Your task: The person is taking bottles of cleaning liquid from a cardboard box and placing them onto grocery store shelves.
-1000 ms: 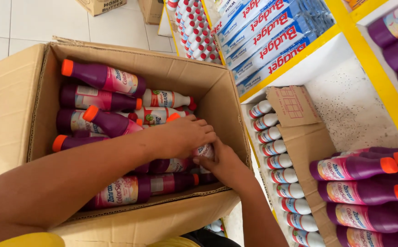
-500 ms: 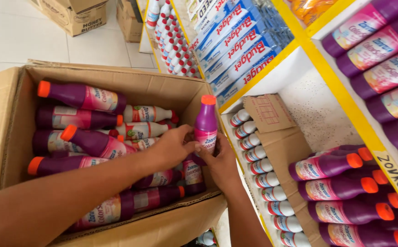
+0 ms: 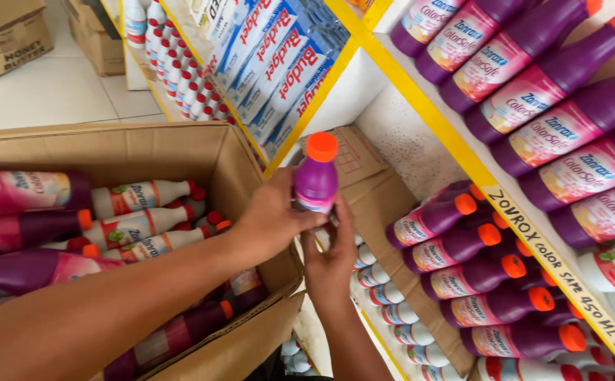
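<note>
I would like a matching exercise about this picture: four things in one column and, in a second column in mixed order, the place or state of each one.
Things:
1. purple bottle with orange cap
2. white bottles with red caps
3. blue and white packs
4. small cardboard boxes

Places or states:
A. standing on the tiled floor, top left
B. lying inside the big open cardboard box
C. held upright by the left hand and right hand
D. stacked on the upper yellow-edged shelf

Pairs: 1-C, 2-B, 3-D, 4-A
</note>
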